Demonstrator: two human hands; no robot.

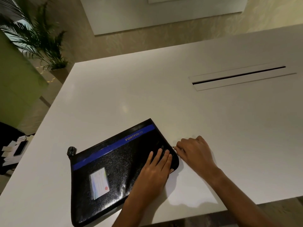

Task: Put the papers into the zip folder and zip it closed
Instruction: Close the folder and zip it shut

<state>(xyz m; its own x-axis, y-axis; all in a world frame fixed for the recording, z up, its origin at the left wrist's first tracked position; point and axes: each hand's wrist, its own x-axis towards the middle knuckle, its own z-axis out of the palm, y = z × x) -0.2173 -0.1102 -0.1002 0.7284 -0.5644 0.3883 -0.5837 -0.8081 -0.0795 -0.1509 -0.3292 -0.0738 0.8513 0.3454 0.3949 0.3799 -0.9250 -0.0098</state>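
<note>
A black zip folder (118, 163) with a blue stripe, the word PORTFOLIO and a clear card pocket lies flat near the front of the white table (147, 89). My left hand (154, 172) rests flat on the folder's right part, fingers spread, pressing it down. My right hand (195, 153) is just off the folder's right edge, fingertips pinched on the small zipper pull (173, 147) at that edge. White papers (193, 189) lie on the table under my right forearm, partly tucked under the folder's right corner.
A long cable slot (237, 76) with a flap is set in the table's far right. A potted palm (41, 40) stands off the table's far left. Dark furniture with white items and a phone (18, 149) sits at the left. The table's front edge is close to the folder.
</note>
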